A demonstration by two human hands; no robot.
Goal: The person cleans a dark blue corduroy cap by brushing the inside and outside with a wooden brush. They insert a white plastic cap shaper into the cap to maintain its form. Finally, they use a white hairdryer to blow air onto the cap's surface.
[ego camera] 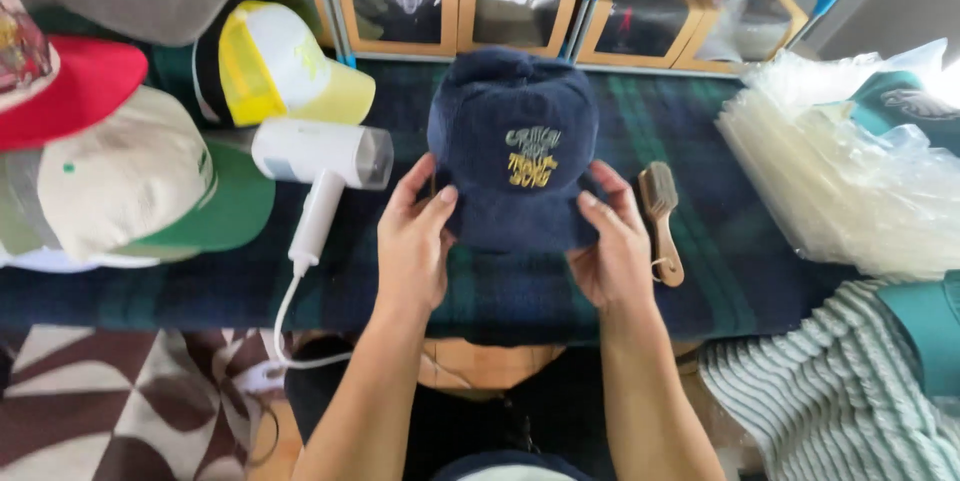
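left hand (412,241): fingers curled, gripping the left brim edge of the navy corduroy cap with yellow embroidery (512,141)
right hand (612,246): likewise gripping the cap's right edge
cap: on dark plaid cloth (730,271)
right of cap: wooden brush (660,216)
left of cap: white hair dryer (320,166)

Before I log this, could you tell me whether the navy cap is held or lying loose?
Held: the left hand and right hand grip the navy cap by its brim.
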